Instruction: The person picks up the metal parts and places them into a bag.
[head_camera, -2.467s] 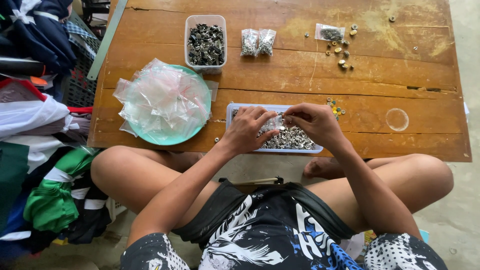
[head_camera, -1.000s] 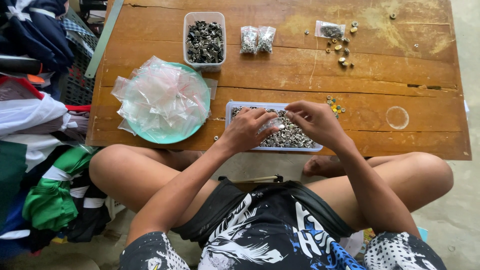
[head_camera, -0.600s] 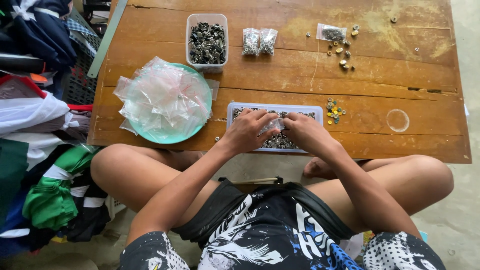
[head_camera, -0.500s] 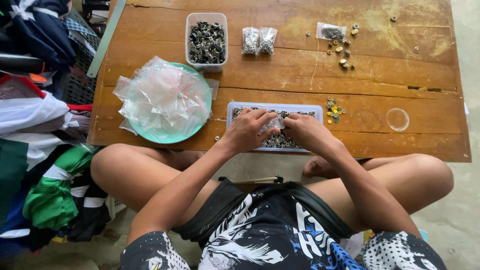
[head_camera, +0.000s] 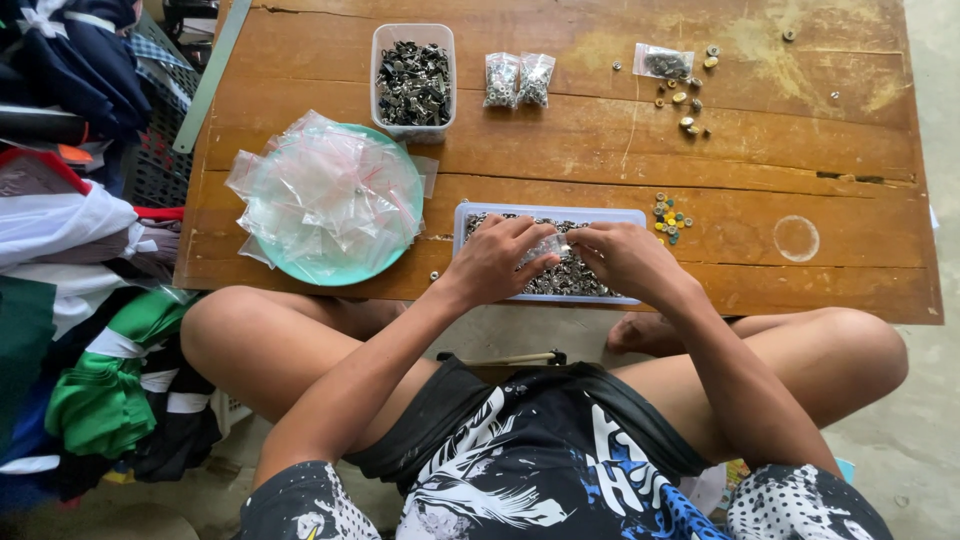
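Both of my hands hover over a clear rectangular tray full of small metal pieces at the near edge of the wooden table. My left hand and my right hand together pinch a small clear plastic bag between their fingertips, just above the metal pieces. A green plate piled with empty clear bags lies to the left of my left hand.
A clear tub of dark metal parts stands at the back, with two filled small bags beside it. Another bag and loose round pieces lie back right; a little heap sits right of the tray. Clothes pile left.
My right hand has come down and left from above the tray to meet the left hand. Both now hold the small bag low over the metal pieces.
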